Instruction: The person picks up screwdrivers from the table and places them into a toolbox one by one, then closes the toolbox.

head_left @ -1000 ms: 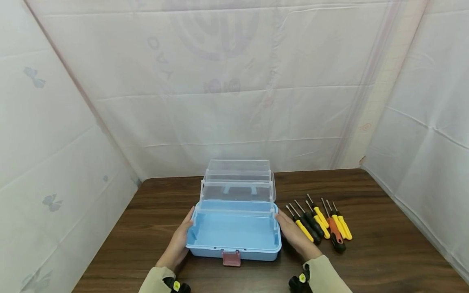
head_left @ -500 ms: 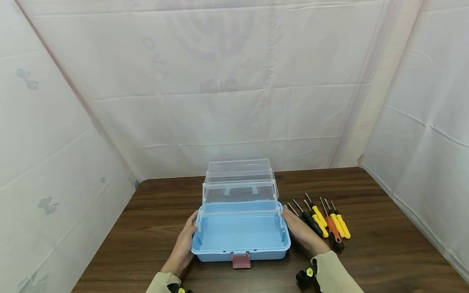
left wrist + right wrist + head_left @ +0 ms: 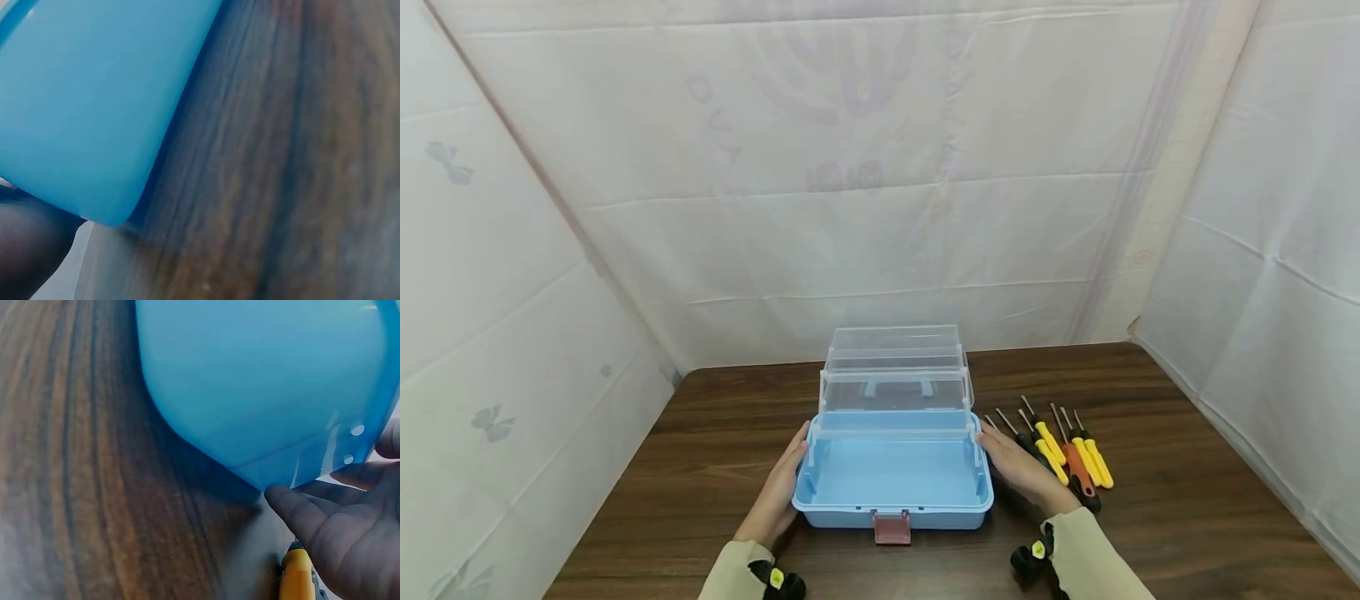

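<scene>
A light blue plastic toolbox (image 3: 891,471) stands on the table with its lid raised, its lower compartment bare inside. Clear tiered trays (image 3: 895,358) are folded up toward the back, and a pink latch (image 3: 892,528) hangs at the front. My left hand (image 3: 778,487) holds the box's left end; in the left wrist view only a dark part of that hand shows beside the blue wall (image 3: 94,112). Gripping the opposite end is my right hand (image 3: 1018,471), its thumb by the rim. The right wrist view shows its fingertips (image 3: 284,500) against the box's lower side.
Several screwdrivers (image 3: 1078,454) with yellow, black and orange handles lie close beyond my right hand. Under everything is a dark wood table (image 3: 1180,500). White sheeting (image 3: 880,208) walls off the back and both sides.
The toolbox has shifted right, closer to the screwdrivers, with both hands on its ends throughout. Over the last half second it has barely moved. The head view has drifted slightly.
</scene>
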Demonstrator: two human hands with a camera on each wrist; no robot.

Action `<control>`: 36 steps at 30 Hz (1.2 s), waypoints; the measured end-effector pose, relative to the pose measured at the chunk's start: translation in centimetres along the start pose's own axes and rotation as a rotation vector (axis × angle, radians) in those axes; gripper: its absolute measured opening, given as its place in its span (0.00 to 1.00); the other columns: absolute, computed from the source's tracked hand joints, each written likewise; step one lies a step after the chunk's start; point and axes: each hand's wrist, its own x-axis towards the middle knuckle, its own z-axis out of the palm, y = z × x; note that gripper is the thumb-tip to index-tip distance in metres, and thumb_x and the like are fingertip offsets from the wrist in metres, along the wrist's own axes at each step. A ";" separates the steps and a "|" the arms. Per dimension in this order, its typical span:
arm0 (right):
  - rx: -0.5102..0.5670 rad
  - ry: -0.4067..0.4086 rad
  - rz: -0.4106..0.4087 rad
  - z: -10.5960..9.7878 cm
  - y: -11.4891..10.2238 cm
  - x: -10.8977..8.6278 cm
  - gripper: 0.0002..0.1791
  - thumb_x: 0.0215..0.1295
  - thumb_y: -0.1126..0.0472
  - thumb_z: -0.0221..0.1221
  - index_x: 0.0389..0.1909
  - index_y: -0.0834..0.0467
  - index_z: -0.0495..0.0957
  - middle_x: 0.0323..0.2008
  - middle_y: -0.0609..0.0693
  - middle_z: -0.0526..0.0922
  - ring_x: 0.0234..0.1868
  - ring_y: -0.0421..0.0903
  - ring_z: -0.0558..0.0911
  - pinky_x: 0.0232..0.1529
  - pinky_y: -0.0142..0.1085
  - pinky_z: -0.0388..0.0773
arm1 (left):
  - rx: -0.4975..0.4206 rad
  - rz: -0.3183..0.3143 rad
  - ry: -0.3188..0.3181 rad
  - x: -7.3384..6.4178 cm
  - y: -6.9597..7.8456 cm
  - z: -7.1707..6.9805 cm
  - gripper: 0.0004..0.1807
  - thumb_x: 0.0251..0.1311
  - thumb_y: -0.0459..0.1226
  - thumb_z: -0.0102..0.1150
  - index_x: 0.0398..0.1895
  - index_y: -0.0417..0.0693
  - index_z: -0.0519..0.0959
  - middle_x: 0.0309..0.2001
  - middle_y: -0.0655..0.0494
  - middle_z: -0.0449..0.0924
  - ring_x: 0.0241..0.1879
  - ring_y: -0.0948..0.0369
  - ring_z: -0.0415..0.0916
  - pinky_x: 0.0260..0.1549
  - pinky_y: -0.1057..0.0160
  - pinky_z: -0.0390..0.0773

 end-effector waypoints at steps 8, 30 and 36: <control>-0.037 -0.018 -0.036 -0.4 0.0 0.3 0.32 0.78 0.51 0.34 0.76 0.59 0.42 0.76 0.61 0.44 0.75 0.62 0.47 0.70 0.61 0.47 | 0.005 -0.021 -0.013 0.4 0.0 -0.4 0.33 0.75 0.52 0.30 0.78 0.56 0.39 0.78 0.47 0.30 0.76 0.43 0.28 0.70 0.37 0.38; -0.045 0.028 0.029 -0.8 0.1 -0.2 0.34 0.78 0.48 0.33 0.76 0.62 0.41 0.76 0.65 0.41 0.75 0.65 0.43 0.70 0.62 0.42 | 0.091 -0.021 0.055 1.0 -0.4 1.1 0.29 0.76 0.46 0.28 0.78 0.62 0.41 0.78 0.45 0.35 0.75 0.40 0.34 0.69 0.36 0.42; -0.042 0.029 0.028 -0.8 0.1 0.0 0.33 0.78 0.51 0.32 0.76 0.63 0.40 0.76 0.64 0.41 0.75 0.64 0.42 0.70 0.60 0.42 | 0.110 0.006 0.042 1.0 -0.4 1.1 0.29 0.76 0.44 0.27 0.78 0.59 0.41 0.78 0.45 0.35 0.76 0.41 0.33 0.70 0.37 0.41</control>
